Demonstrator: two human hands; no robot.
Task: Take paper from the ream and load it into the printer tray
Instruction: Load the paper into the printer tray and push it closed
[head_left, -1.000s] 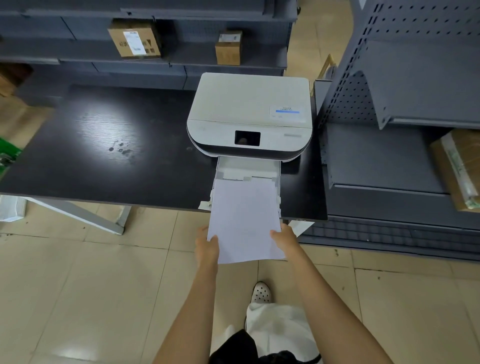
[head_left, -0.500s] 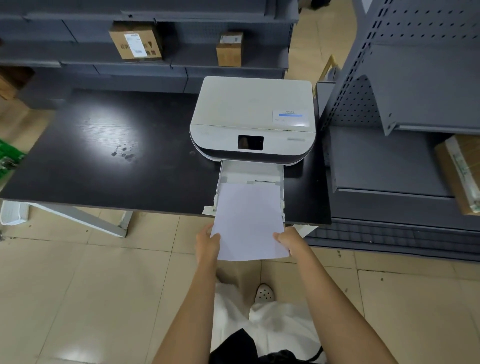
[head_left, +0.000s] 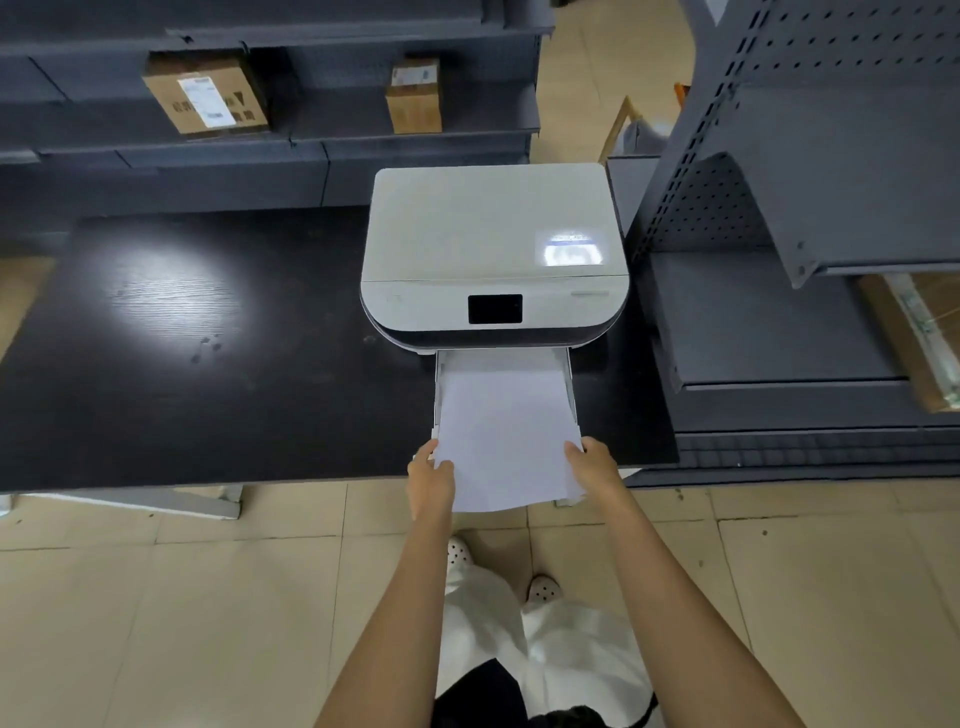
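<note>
White printer (head_left: 493, 234), white paper (head_left: 506, 441), black wood-grain table (head_left: 208, 364), beige floor tiles (head_left: 156, 597).

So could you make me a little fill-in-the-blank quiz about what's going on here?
1. Both hands, left hand and right hand, hold a stack of ____.
2. The paper lies partly in the printer's pulled-out ____.
3. The printer stands on a ____ table.
4. On the shelf behind are ____ cardboard boxes.

Missing words: paper; tray; black; two

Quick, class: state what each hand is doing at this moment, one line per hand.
Left hand: closed on the left edge of the paper stack.
Right hand: closed on the stack's right edge.
</note>
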